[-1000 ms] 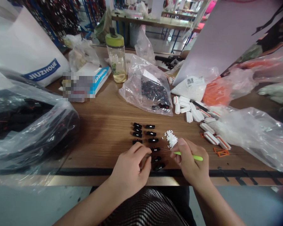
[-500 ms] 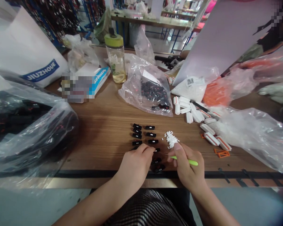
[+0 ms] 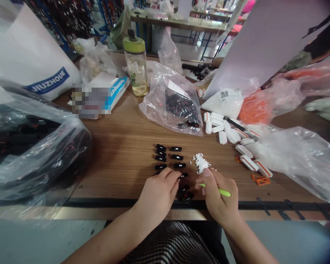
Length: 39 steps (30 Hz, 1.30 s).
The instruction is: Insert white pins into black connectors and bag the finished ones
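Note:
My right hand (image 3: 218, 192) is closed round a thin pick with a lime-green handle (image 3: 224, 192). Its fine tip points left at a small black plastic part (image 3: 184, 175). The fingertips of my left hand (image 3: 161, 190) are pinched on that part's left end and cover some of it. Beyond my hands, black parts with white dots (image 3: 176, 149) lie in two rough columns. Two more dark parts (image 3: 186, 198) sit between my hands, near the table edge. A heap of tiny white pegs (image 3: 201, 162) lies just past my right fingertips.
Left stands a large clear bag (image 3: 71, 146) of black parts. A drink bottle (image 3: 136, 69) and a bag of small dark pieces (image 3: 178, 102) are at the back. White blocks (image 3: 231, 134), orange frames (image 3: 261, 180) and plastic bags (image 3: 299, 150) lie right. Black tape (image 3: 115, 202) runs along the front edge.
The view has shifted very slightly. Both hands keep almost the same place, with the pick's tip still at the same black part.

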Each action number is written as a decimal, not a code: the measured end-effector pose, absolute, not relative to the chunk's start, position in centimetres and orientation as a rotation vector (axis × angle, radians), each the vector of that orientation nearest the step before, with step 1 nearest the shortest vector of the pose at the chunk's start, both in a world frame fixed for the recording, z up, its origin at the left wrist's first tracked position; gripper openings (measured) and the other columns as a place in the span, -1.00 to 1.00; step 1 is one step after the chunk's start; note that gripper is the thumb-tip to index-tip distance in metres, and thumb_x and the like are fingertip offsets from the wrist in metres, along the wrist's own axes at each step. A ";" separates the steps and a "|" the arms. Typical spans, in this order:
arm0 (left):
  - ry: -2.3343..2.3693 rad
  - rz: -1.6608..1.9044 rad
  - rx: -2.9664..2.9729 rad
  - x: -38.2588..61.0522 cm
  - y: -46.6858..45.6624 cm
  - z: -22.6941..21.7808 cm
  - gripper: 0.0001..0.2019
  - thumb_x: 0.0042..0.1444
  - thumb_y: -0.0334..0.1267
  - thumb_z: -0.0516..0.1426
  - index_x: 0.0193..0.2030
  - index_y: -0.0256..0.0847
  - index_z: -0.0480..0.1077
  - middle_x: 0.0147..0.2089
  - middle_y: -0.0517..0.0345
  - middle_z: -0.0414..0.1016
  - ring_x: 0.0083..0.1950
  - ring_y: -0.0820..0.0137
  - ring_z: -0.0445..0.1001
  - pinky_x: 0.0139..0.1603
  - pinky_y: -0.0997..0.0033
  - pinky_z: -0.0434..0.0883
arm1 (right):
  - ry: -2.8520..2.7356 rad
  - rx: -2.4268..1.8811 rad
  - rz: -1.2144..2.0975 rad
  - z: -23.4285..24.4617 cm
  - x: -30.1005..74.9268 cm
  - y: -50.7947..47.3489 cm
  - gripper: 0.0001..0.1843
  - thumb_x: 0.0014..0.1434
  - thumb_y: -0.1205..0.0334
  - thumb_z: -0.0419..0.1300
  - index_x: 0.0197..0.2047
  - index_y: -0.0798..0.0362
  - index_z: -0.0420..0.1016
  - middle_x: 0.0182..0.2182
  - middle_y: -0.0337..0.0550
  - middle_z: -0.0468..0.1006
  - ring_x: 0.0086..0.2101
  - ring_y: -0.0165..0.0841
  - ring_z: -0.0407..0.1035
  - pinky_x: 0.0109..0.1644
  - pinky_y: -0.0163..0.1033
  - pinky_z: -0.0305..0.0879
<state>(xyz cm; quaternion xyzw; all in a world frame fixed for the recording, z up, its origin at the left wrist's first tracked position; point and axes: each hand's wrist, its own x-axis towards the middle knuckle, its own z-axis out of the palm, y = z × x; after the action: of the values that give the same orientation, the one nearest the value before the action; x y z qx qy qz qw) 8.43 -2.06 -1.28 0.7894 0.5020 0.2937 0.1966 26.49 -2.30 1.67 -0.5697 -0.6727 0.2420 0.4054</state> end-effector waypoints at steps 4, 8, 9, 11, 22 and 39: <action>1.411 0.811 2.198 8.5 -2.1 -1.4 -0.85 0.24 -0.43 0.14 -0.09 -0.22 0.46 -0.16 0.09 0.57 -0.26 0.26 0.61 -0.27 0.18 0.61 | -1.787 -1.407 0.603 1.9 26.5 -2.4 -0.62 0.38 0.24 0.03 -0.49 0.04 0.40 -0.65 -0.34 0.39 -0.64 -0.53 0.28 -0.50 -0.34 0.15; 1.423 0.793 2.186 8.6 -2.1 -1.3 -0.87 0.23 -0.43 0.14 -0.11 -0.23 0.47 -0.16 0.08 0.57 -0.27 0.25 0.61 -0.27 0.19 0.61 | -1.895 -1.392 0.603 2.3 26.3 -2.0 -0.63 0.37 0.26 0.03 -0.48 0.05 0.39 -0.63 -0.32 0.41 -0.60 -0.51 0.31 -0.46 -0.32 0.17; 1.421 0.791 2.184 8.6 -2.1 -1.3 -0.87 0.24 -0.43 0.14 -0.11 -0.23 0.47 -0.16 0.08 0.57 -0.27 0.26 0.61 -0.27 0.19 0.61 | -1.906 -1.393 0.597 2.4 26.3 -1.8 -0.63 0.37 0.25 0.03 -0.49 0.05 0.39 -0.63 -0.32 0.41 -0.60 -0.51 0.31 -0.46 -0.32 0.16; 1.416 0.787 2.177 8.6 -2.1 -1.3 -0.88 0.24 -0.42 0.14 -0.11 -0.23 0.47 -0.16 0.09 0.56 -0.27 0.26 0.61 -0.27 0.18 0.61 | -1.893 -1.401 0.583 2.5 26.2 -1.7 -0.62 0.38 0.24 0.03 -0.49 0.05 0.41 -0.65 -0.32 0.41 -0.62 -0.51 0.30 -0.47 -0.32 0.16; 1.430 0.782 2.165 8.6 -2.1 -1.3 -0.87 0.24 -0.43 0.14 -0.11 -0.23 0.47 -0.16 0.09 0.56 -0.25 0.26 0.60 -0.23 0.18 0.61 | -1.733 -1.406 0.600 2.3 26.6 -2.6 -0.60 0.38 0.23 0.05 -0.52 0.03 0.41 -0.65 -0.32 0.42 -0.62 -0.53 0.33 -0.49 -0.36 0.21; 1.360 0.783 2.112 8.4 -1.9 -0.8 -0.86 0.24 -0.45 0.12 -0.12 -0.23 0.48 -0.16 0.09 0.56 -0.24 0.28 0.60 -0.18 0.19 0.59 | -1.883 -1.481 0.572 3.0 25.3 -0.8 -0.56 0.40 0.17 -0.03 -0.52 0.03 0.35 -0.66 -0.29 0.39 -0.63 -0.47 0.28 -0.48 -0.30 0.15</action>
<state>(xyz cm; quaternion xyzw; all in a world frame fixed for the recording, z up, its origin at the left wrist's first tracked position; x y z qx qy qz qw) 8.37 -1.91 -0.80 0.7766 0.5001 0.2881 0.2525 25.27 -0.76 2.98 -0.5671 -0.7209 0.2189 0.3329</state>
